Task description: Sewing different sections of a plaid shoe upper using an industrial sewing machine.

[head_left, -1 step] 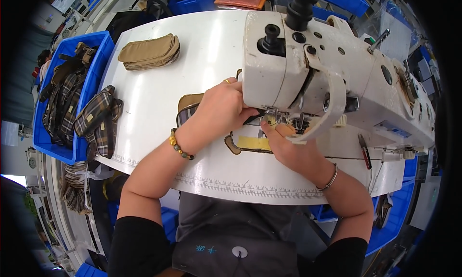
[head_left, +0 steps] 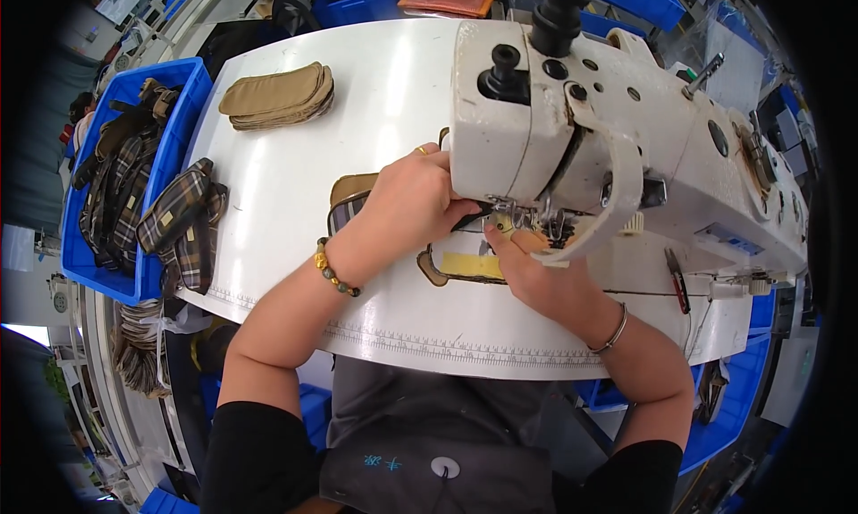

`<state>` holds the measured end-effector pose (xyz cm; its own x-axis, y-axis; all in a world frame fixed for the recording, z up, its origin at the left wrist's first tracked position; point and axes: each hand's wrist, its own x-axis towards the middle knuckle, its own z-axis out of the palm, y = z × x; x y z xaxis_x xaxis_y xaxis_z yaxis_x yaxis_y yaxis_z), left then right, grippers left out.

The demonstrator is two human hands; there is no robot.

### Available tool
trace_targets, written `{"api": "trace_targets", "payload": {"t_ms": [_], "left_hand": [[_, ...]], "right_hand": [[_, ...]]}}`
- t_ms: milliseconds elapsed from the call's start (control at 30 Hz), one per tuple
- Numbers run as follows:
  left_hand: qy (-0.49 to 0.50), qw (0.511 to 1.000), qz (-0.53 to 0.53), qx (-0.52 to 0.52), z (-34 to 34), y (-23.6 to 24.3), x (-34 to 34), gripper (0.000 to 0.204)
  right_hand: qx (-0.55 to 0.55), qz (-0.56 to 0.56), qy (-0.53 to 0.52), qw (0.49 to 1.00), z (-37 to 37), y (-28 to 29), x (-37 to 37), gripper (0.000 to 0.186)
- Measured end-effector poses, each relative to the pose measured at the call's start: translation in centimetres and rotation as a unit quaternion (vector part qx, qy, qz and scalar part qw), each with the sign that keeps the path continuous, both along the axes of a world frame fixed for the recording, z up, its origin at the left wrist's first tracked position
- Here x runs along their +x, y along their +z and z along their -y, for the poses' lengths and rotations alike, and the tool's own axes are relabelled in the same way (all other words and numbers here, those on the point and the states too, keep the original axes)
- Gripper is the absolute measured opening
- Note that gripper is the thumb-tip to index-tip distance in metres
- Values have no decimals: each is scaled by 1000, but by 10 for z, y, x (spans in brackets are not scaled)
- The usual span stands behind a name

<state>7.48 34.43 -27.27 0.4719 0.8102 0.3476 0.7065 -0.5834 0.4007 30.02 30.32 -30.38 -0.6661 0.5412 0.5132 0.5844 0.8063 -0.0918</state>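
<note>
My left hand [head_left: 407, 206] is closed on a fabric piece with a black strip [head_left: 469, 217], just left of the presser foot [head_left: 523, 221] of a white sewing machine [head_left: 581, 139]. Tan and plaid fabric [head_left: 349, 197] shows beside that hand, partly hidden under it. My right hand [head_left: 545, 282] has curled fingers at the needle area, thumb and finger beside a yellow plate [head_left: 469, 265]; what they hold is hidden. A stack of tan fabric pieces [head_left: 275, 96] lies at the back left of the white tabletop [head_left: 259, 174].
A blue bin [head_left: 94, 237] of plaid straps stands at the left, with plaid pieces [head_left: 179, 219] over its rim. An orange folder [head_left: 447, 0] and blue bins [head_left: 357, 0] sit behind the table. Red-handled snips [head_left: 677, 282] lie at the right. Another blue bin [head_left: 733, 425] is below right.
</note>
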Motion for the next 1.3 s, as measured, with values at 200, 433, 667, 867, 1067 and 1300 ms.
{"api": "trace_targets", "payload": {"t_ms": [200,433,667,867,1067,1300], "left_hand": [[-2,1000,-12,20,0,1,0,19],[-4,1000,-10,15,2,14,1,16],[40,996,-9,-78,14,12,1,15],[74,993,-54,-75,17,14,4,18],[52,998,10,-45,13,2,5,25],[27,998,52,-2,1,-14,7,32]], "right_hand": [[-6,9,-4,1000,1,-1,0,24],[-9,5,-3,1000,0,-11,1,34],[39,11,6,999,6,-7,-4,33],[10,8,-2,1000,9,-9,-5,32],[62,14,11,998,11,-2,-13,27],[65,20,24,997,13,0,-15,25]]}}
